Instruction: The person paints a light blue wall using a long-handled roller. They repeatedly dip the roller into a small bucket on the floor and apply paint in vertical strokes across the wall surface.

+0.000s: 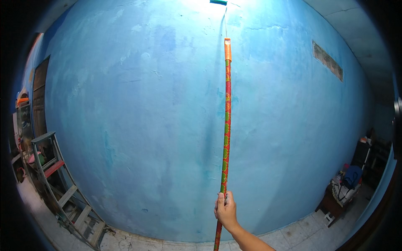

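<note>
My right hand (226,210) grips a long pole (226,131) patterned in red and green, low on the visible length. An orange handle (227,49) sits at the pole's upper end, and a thin metal rod runs up from it. At the top edge of the view is a green paint roller (218,2), partly cut off, up against the blue wall (150,125). Whether the roller touches the wall I cannot tell. The pole's lower end runs out of view at the bottom. My left hand is out of view.
A metal stepladder (67,194) with one red step stands at the left, near a dark wooden door (40,91). On the right, a small table (333,197) bears a blue bag (352,176) and other items. A vent opening (327,61) is set high in the wall. Pale tiles (301,230) cover the floor.
</note>
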